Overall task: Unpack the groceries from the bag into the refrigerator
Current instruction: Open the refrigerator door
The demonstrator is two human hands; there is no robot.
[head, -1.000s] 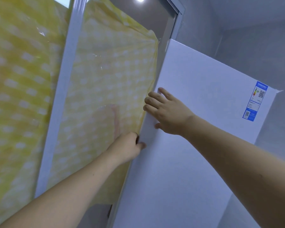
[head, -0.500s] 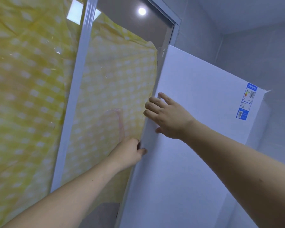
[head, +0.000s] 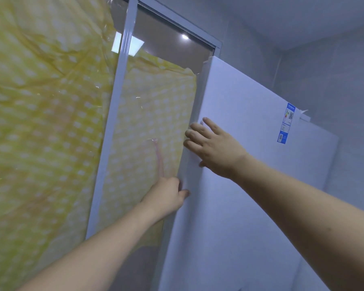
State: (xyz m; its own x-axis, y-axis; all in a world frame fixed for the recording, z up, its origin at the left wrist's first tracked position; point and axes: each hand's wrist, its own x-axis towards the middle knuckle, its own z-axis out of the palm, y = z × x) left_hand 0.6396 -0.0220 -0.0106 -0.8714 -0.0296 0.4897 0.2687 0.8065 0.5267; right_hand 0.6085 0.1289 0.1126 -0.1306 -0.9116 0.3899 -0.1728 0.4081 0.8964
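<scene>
Left hand (head: 167,195) curled round the left edge of the refrigerator door (head: 240,185), fingers tucked behind out of sight, thumb lying on the front. Right hand (head: 213,148) higher on the same edge, fingers bent over it, palm against the white face. Both gripping the door and nothing else.

Refrigerator (head: 313,206) upright and shut, filling the right half of the view, its left edge just beside the window frame (head: 111,133). No handle in view, so the bare door edge looks the only place to take hold. Likely a stiff, fairly heavy panel, smooth and somewhat slippery, probably held by a seal: best met with a firm, steady pull from both hands close together on that edge, away from the hinge side.

Blue energy label (head: 286,122) near the door's upper right corner. Yellow dotted sheet (head: 40,122) covering the glass to the left, with glare above it. Little room between door edge and frame, so knuckles could well get pinched there. No bag or groceries in view.
</scene>
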